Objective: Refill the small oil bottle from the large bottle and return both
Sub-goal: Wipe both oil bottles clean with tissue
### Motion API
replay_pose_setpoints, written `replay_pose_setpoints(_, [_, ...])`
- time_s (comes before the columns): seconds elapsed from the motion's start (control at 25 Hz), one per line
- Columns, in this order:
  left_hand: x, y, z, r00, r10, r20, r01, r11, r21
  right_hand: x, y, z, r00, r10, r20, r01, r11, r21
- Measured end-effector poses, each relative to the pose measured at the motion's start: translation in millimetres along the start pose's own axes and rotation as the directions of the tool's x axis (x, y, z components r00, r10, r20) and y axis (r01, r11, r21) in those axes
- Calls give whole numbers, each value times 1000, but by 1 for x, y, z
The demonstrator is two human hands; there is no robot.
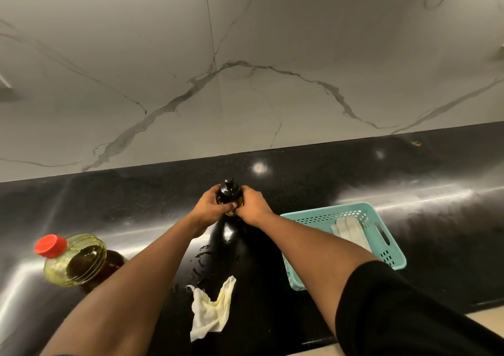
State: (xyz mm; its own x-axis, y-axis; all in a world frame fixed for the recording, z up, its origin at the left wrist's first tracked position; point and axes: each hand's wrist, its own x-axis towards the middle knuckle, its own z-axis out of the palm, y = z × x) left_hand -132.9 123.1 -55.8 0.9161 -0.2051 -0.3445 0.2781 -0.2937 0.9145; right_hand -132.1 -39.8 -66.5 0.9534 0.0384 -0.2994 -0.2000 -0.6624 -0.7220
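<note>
Left fingers: the left hand [211, 205] wraps the small oil bottle [230, 194] from its left side, thumb lying across the front of the body, fingers curled round the far side.
Right fingers: the right hand [252, 203] clasps the same bottle from the right, fingers closed against the glass just under the cap.
Small oil bottle: upright between both hands, toward the back of the black countertop [327, 170]; its black pump cap [229, 188] is on, and amber oil shows low between the hands. Whether its base touches the counter I cannot tell — the hands cover it.
Arms: both reach forward from the near edge; a black sleeve [395, 309] covers the right upper arm.
Large bottle: the large bottle [73, 260] stands well to the left, near the left forearm — red cap [50, 245] on, yellow oil inside.
Cloth: a crumpled white cloth [210, 309] with yellowish stains lies on the counter between the forearms, close to the near edge.
Spill marks: small wet spots [204, 257] glisten on the counter just beyond the cloth.
Basket: a teal plastic basket [392, 249] sits to the right, partly under the right forearm, with a pale folded cloth [349, 230] inside.
Wall: white veined marble wall [245, 69] behind the counter.
</note>
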Motion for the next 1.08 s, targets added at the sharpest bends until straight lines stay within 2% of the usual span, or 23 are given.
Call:
replay_pose_setpoints(0.36, [-1, 0, 17, 999, -40, 18, 41, 995, -93, 0, -1, 5, 996, 86, -13, -85, 995, 57])
replay_pose_setpoints(0.44, [-11, 4, 18, 997, -63, -55, 53, 987, -155, -11, -10, 3, 988, 145, -58, -139, 985, 99])
replay_pose_setpoints(0.48, [-24, 5, 16, 989, -60, -136, 37, 986, -163, -25, -14, 3, 979, 182, -94, -166, 973, 157])
replay_pose_setpoints(0.52, [-41, 2, 15, 975, -42, -217, 7, 987, -162, -44, -16, 6, 974, 186, -130, -156, 966, 208])
replay_pose_setpoints(0.56, [-64, -3, 16, 959, -8, -282, -39, 986, -160, -69, -14, 10, 981, 117, -153, -83, 974, 212])
replay_pose_setpoints(0.64, [-125, -25, 9, 909, 38, -415, -118, 979, -168, -128, -5, 33, 993, -112, -40, 115, 991, 65])
replay_pose_setpoints(0.72, [-185, -51, -4, 822, -14, -569, -110, 977, -184, -179, 14, 66, 930, -300, 210, 336, 927, -166])
replay_pose_setpoints(0.76, [-210, -63, -13, 754, -41, -656, -101, 979, -178, -198, 28, 83, 887, -360, 290, 435, 862, -260])
replay_pose_setpoints(0.84, [-248, -73, -34, 564, 5, -826, -101, 993, -63, -215, 48, 111, 819, -486, 307, 574, 687, -445])
replay_pose_setpoints(0.92, [-264, -61, -59, 386, 133, -913, -142, 986, 84, -213, 57, 127, 815, -520, 257, 573, 653, -495])
replay_pose_setpoints(0.96, [-265, -53, -74, 340, 187, -921, -152, 978, 143, -207, 59, 131, 805, -554, 213, 580, 658, -481])
replay_pose_setpoints(1.0, [-260, -49, -91, 326, 246, -913, -152, 967, 206, -198, 57, 134, 805, -566, 181, 580, 683, -443])
replay_pose_setpoints(1.04, [-255, -42, -105, 366, 288, -885, -142, 957, 252, -193, 43, 129, 828, -545, 128, 550, 749, -369])
replay_pose_setpoints(1.08, [-248, -37, -119, 435, 302, -848, -138, 953, 269, -188, 23, 123, 866, -499, 24, 489, 838, -240])
